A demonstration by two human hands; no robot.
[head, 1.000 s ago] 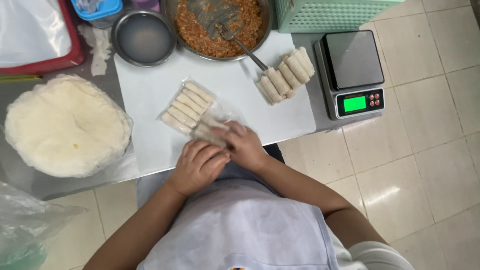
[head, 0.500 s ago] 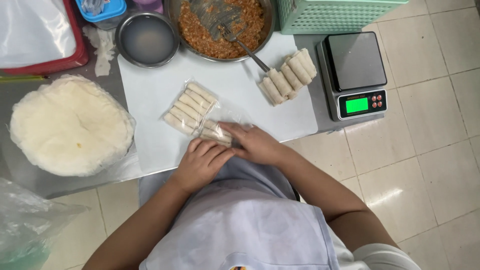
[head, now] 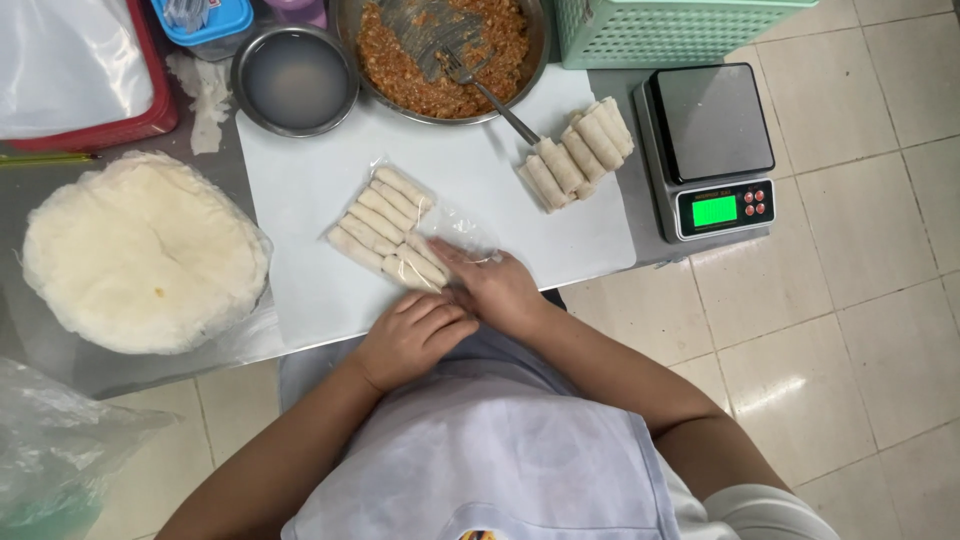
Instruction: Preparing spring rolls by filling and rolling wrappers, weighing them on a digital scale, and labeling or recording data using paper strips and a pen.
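A clear plastic bag (head: 395, 225) holding several pale spring rolls lies on the white cutting board (head: 300, 190). My right hand (head: 495, 285) rests on the bag's near end, fingers pressing on the plastic beside the last roll. My left hand (head: 410, 335) is curled at the board's near edge, just below the bag, touching my right hand. Another row of several unbagged rolls (head: 578, 152) lies at the board's far right.
A stack of round wrappers (head: 140, 255) sits at left. A bowl of minced filling (head: 440, 50) with a fork (head: 485, 90), a small bowl of water (head: 292, 80), a digital scale (head: 710, 150), a green basket (head: 670, 25) and a red tray (head: 80, 70) surround the board.
My hands have shifted a little along the near end of the bag, and the right hand now lies flatter on the plastic. The bag and rolls stay put.
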